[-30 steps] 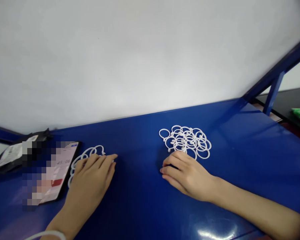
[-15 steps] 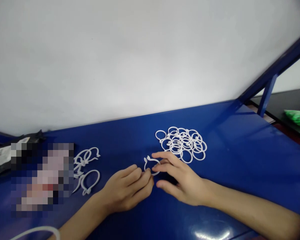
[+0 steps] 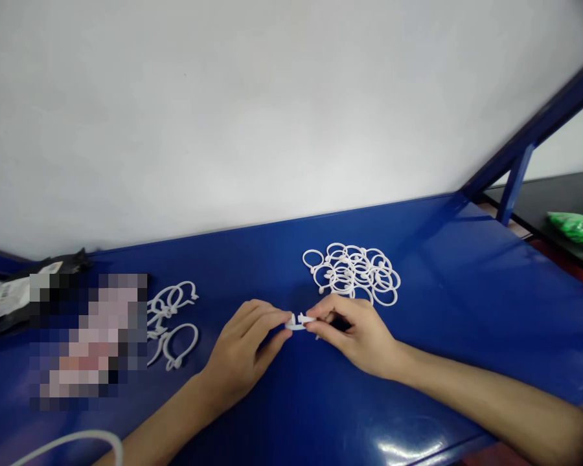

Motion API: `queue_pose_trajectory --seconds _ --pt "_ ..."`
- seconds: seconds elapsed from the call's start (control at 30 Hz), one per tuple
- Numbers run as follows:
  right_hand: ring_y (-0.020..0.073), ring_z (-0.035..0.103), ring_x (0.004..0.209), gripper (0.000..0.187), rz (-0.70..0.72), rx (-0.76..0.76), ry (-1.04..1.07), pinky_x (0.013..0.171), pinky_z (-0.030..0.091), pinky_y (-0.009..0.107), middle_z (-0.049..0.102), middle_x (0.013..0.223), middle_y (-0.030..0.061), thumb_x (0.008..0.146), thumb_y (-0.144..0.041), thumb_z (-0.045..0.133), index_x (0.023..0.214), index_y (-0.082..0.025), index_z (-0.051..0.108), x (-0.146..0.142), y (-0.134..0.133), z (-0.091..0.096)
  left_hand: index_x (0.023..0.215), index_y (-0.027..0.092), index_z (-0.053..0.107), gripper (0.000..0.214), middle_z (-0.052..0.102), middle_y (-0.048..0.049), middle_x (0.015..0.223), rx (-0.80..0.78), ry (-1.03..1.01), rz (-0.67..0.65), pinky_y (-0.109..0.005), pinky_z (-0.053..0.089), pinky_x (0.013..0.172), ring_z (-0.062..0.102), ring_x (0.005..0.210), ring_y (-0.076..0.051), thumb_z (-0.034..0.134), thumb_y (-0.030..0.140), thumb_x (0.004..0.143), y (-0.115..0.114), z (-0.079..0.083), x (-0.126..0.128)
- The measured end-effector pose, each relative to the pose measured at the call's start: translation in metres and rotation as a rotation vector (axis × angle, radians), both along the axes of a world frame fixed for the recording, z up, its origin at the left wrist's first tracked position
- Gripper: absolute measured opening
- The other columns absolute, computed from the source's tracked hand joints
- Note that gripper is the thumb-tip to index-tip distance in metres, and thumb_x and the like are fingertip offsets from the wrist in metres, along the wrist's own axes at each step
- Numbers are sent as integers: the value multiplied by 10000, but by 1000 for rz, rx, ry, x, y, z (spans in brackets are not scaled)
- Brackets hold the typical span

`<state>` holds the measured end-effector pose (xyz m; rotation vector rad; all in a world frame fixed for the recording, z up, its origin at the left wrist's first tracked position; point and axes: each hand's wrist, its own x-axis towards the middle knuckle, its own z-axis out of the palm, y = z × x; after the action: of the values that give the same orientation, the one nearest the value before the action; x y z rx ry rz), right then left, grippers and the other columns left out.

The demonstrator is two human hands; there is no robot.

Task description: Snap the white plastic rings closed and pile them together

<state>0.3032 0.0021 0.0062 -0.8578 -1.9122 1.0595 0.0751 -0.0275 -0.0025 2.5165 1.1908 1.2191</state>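
The ring (image 3: 296, 327) is pinched by both left hand (image 3: 245, 342) and right hand (image 3: 362, 333), pile (image 3: 344, 279) at one o'clock; closure appears in hand, apparently requiring aligned ends (image 3: 302, 318).

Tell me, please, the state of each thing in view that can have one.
Held ring: unfastened, ends apart.
Left grip: closed, pinching the held ring.
Right grip: closed, pinching the held ring.
Right-side rings: heaped, overlapping.
Left-side rings: lying loose, some overlapping.
Black package: lying down; sealed or opened, cannot tell.
Pixelated item: lying down, details hidden.
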Motion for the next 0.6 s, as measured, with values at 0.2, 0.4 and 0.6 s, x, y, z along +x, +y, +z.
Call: queue_pose_trajectory --seconds 0.2,0.4,0.6 --pt "128 667 738 94 83 75 -53 664 537 255 728 853 35 952 -269 667 927 -185 699 1 -1 0 1001 188 635 91 705 -8 852 -74 -54 -44 -265 525 742 611 810 -137 575 127 969 -4 3 7" --pt "137 654 762 81 170 284 -63 696 543 275 716 852 41 987 -211 608 963 -176 677 0 -5 1 923 182 606 157 679 -3 794 -42 -80 -69 -265 493 705 580 752 -133 529 51 962 -11 -1 14" --pt "148 651 768 137 232 418 -164 690 548 281 712 851 53 1024 -217 534 978 -168 654 2 -12 -4 825 185 563 210 640 0 723 101 17 -61 -271 462 659 557 679 -131 500 37 959 -17 0 21"
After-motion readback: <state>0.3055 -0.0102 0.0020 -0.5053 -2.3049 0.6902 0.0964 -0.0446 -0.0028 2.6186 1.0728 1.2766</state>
